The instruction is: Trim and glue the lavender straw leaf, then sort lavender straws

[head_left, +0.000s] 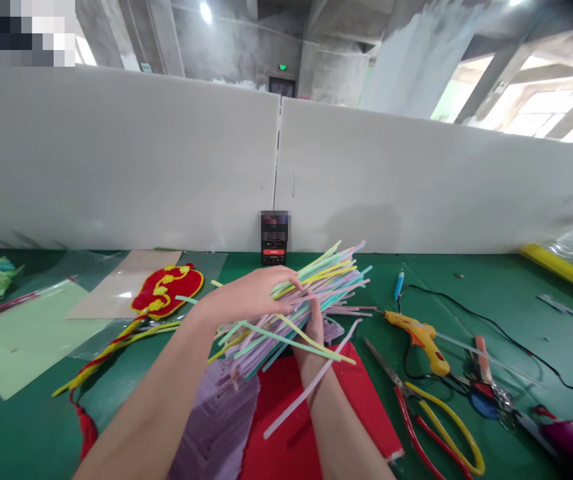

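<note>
Between my two hands is a loose bundle of long, thin pastel strips (326,280) in pink, lilac, mint, blue and yellow. My left hand (261,290) lies over the top of the bundle, thumb and fingers curled round it. From below and the right, my right hand (311,337) grips the same bundle, its fingers mostly hidden by strips. A few strips stick out crosswise, and one lilac strip (311,393) hangs across my right wrist. Under the bundle lie a purple sheet with a chevron pattern (211,427) and a red board (279,427).
Right: yellow glue gun (419,337) with a black cord, pliers-like scissors (431,413) with red and yellow handles, and other tools. Left: red ornament with yellow flowers (169,290) and pale green paper (31,340). A phone (274,240) leans on the white partition (166,160).
</note>
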Available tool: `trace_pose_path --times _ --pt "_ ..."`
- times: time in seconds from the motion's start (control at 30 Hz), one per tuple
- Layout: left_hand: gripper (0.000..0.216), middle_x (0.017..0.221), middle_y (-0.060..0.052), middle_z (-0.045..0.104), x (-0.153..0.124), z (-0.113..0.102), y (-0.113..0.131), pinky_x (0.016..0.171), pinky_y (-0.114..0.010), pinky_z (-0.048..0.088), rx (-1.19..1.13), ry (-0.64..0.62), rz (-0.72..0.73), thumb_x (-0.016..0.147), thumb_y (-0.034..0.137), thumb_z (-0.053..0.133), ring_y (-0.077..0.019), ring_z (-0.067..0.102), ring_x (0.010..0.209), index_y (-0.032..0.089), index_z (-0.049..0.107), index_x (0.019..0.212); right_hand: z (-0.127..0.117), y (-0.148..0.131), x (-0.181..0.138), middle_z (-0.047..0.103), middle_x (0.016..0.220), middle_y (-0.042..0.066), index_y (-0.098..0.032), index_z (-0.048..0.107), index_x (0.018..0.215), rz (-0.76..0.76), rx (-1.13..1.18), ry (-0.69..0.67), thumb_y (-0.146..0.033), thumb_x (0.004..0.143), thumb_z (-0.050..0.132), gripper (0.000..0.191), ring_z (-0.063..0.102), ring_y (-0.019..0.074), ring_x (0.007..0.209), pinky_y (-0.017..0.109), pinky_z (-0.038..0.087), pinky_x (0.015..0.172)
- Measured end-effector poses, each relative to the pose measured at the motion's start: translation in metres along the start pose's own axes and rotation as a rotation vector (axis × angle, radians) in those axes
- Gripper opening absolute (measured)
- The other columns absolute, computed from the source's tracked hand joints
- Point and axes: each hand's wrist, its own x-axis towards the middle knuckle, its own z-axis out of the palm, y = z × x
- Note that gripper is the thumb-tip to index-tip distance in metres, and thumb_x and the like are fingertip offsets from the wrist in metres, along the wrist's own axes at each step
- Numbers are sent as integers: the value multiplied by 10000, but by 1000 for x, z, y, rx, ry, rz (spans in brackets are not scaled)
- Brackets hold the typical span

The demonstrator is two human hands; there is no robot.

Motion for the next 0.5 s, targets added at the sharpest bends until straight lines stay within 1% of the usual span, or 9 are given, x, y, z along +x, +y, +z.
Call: trace_pose_path --times 0.1,0.17,0.23,0.33,0.43,0.5 --pt "368 1467 -1 314 -10 5 9 1057 -336 271 145 -138 57 707 212 641 -227 201 1373 283 582 1063 0 0 0 676 1058 -14 -215 554 1168 -71 -7 -43 -381 828 499 382 617 154 996 330 426 980" --pt "372 1499 -20 245 -14 15 13 1086 -380 213 283 -148 104 685 94 613 -236 119 1393 251 581 1021 -2 2 3 670 1070 -15 -208 549 1168 -98 -18 -54 -369 832 486 378 603 147 1024 331 380 1024" --pt "355 1504 -38 228 -13 26 16 1093 -418 186 392 -108 120 702 12 536 -245 115 1392 215 578 990 -4 5 7 666 1075 -8 -201 547 1163 -85 -15 -73 -378 830 478 383 598 147 1033 340 360 1038" --pt "276 1448 -64 344 -10 35 21 1087 -441 200 451 -40 116 783 5 438 -247 199 1370 178 603 922 -6 5 8 671 1059 -8 -203 570 1118 -61 -1 -77 -403 819 477 372 604 144 1018 328 371 1027" --pt "226 1369 -60 448 -8 32 25 1086 -427 215 422 -6 114 804 53 481 -239 264 1342 185 627 913 -2 2 5 680 1025 -22 -215 596 1063 -57 7 -63 -383 809 488 324 606 132 1010 289 396 999" --pt "220 1330 -46 482 -9 26 28 1079 -398 232 381 22 118 809 96 521 -231 301 1320 206 631 964 1 -1 3 693 964 -26 -221 609 1035 -22 26 -47 -356 798 493 295 627 137 955 290 435 957"
